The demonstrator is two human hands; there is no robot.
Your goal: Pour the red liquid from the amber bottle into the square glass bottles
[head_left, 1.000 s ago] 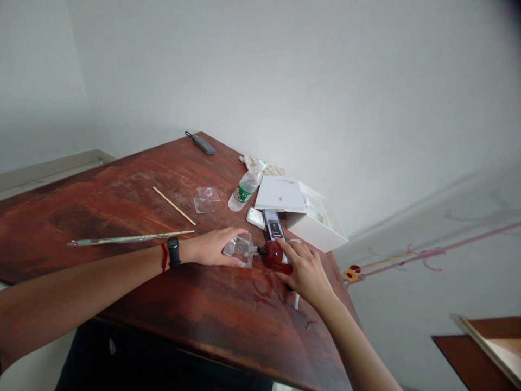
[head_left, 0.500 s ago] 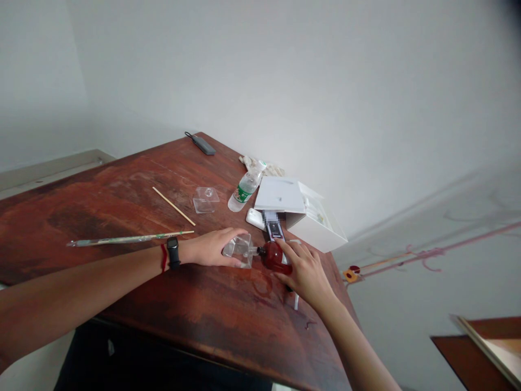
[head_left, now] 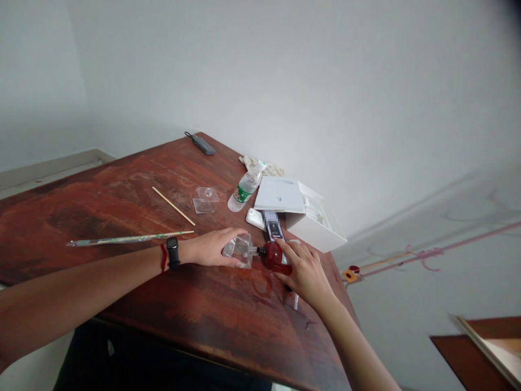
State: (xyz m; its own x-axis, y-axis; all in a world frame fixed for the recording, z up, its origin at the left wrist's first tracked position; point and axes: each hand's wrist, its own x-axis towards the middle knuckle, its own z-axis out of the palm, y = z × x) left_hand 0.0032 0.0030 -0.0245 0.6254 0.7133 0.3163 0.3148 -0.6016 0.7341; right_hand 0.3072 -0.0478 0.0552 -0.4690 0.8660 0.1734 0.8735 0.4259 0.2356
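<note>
My left hand [head_left: 217, 247] is closed around a clear square bottle [head_left: 241, 250], thumb below and fingers above. The bottle's threaded neck points right. My right hand [head_left: 303, 269] grips a rounded dark red bottle [head_left: 275, 257] that lies tilted, its black neck pointing left. The two necks meet end to end, or nearly so; whether they touch is too small to tell. Under the right hand a small white strip [head_left: 296, 301] shows on the wooden table [head_left: 195, 309], partly hidden.
Beyond my hands stand a water bottle [head_left: 243, 191] with a green label and an open white box [head_left: 280, 194]. A white case [head_left: 255, 219] lies by the box. Clear plastic pieces [head_left: 204, 201], a wooden stick [head_left: 174, 206], wrapped chopsticks [head_left: 130, 238] and a grey hub [head_left: 202, 145] lie leftward.
</note>
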